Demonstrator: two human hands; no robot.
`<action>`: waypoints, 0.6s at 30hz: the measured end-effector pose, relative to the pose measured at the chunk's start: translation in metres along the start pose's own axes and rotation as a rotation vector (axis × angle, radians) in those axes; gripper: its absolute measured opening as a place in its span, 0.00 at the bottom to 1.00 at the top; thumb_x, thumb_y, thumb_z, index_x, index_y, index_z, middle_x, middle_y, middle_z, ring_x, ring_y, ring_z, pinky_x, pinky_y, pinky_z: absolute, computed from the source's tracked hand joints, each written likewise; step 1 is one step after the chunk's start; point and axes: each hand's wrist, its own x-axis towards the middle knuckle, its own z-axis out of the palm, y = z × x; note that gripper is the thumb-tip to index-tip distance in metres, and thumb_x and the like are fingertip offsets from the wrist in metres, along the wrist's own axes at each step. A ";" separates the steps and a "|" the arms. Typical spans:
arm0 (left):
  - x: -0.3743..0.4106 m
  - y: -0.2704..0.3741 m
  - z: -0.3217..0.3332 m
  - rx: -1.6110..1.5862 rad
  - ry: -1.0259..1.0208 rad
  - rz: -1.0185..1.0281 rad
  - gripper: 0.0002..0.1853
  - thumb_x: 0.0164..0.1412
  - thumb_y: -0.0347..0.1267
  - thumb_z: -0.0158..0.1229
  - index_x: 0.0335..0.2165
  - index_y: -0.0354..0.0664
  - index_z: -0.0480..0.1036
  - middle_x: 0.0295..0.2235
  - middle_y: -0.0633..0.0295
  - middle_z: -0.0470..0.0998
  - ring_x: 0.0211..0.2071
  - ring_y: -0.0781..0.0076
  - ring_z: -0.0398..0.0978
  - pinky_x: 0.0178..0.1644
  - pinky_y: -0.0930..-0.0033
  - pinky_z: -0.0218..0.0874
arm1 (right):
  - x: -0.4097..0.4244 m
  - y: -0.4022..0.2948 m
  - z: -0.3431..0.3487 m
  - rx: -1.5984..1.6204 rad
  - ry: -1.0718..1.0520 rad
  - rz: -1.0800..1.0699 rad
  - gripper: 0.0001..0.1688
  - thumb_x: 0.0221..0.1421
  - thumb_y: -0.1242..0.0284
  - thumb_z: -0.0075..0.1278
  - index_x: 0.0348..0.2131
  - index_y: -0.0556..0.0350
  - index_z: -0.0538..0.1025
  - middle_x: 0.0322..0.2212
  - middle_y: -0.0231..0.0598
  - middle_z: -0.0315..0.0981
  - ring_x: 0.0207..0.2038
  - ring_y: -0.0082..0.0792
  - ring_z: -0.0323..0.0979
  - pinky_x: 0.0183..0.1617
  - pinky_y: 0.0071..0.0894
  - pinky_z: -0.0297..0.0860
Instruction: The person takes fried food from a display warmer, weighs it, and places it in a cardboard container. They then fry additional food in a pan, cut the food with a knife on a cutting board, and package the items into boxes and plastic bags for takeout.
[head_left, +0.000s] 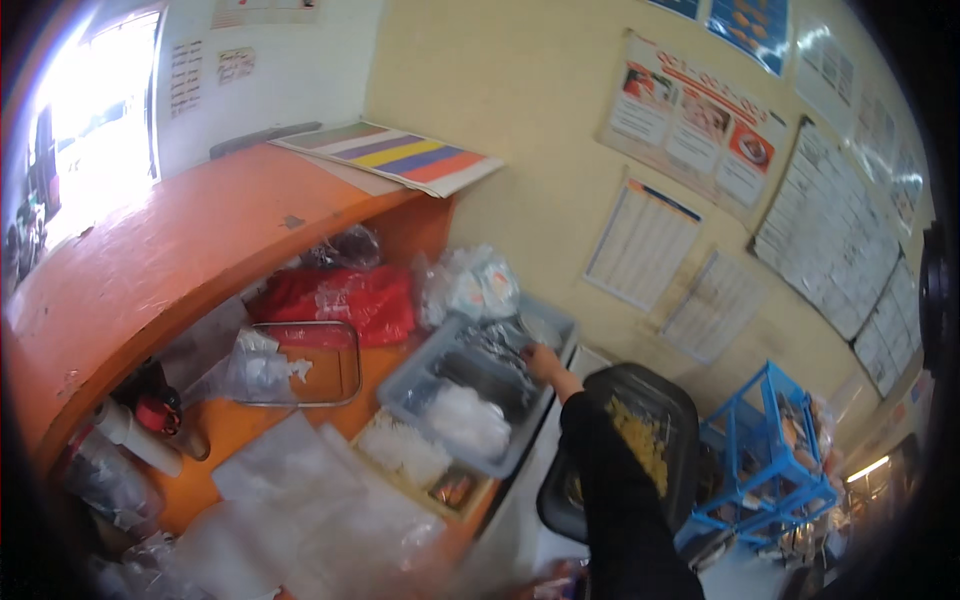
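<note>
My right hand (541, 361), below a black sleeve, reaches to the right edge of a grey plastic compartment tray (396, 382). Its fingers touch dark clear plastic packaging (499, 341) at the tray's back; whether they grip it is not plain. White plastic bags (465, 421) fill the tray's front compartment. Beside the tray lies a shallow yellowish box (405, 450) with white items and a small colourful packet. My left hand is out of view. Blurred translucent plastic sheets or bags (300, 517) lie before me on the orange counter.
Under an orange shelf (225, 202) are a red bag (345, 300), a wire frame (358, 367) and bagged items (469, 289). A black tub (679, 390) with yellow food stands right of the tray, below my forearm. Further right is a blue plastic rack (780, 450).
</note>
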 end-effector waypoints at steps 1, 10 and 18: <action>-0.004 -0.003 -0.010 -0.005 0.033 -0.015 0.21 0.53 0.25 0.45 0.47 0.35 0.57 0.47 0.58 0.62 0.47 0.71 0.60 0.49 0.74 0.51 | 0.026 0.021 0.029 -0.098 0.043 0.032 0.12 0.44 0.70 0.43 0.29 0.59 0.72 0.29 0.51 0.69 0.34 0.48 0.68 0.37 0.39 0.64; -0.015 -0.042 -0.047 -0.077 0.179 -0.144 0.20 0.52 0.25 0.46 0.46 0.36 0.59 0.47 0.57 0.62 0.48 0.69 0.60 0.50 0.72 0.51 | 0.055 0.015 0.066 -0.383 0.014 0.246 0.10 0.42 0.74 0.43 0.28 0.55 0.74 0.32 0.47 0.70 0.37 0.46 0.68 0.41 0.39 0.64; -0.024 -0.147 0.032 -0.149 0.159 -0.287 0.19 0.52 0.25 0.47 0.45 0.36 0.61 0.47 0.56 0.62 0.48 0.67 0.59 0.50 0.71 0.50 | -0.063 -0.032 -0.089 0.110 0.171 -0.138 0.06 0.36 0.77 0.53 0.21 0.58 0.72 0.19 0.38 0.70 0.24 0.34 0.68 0.27 0.33 0.62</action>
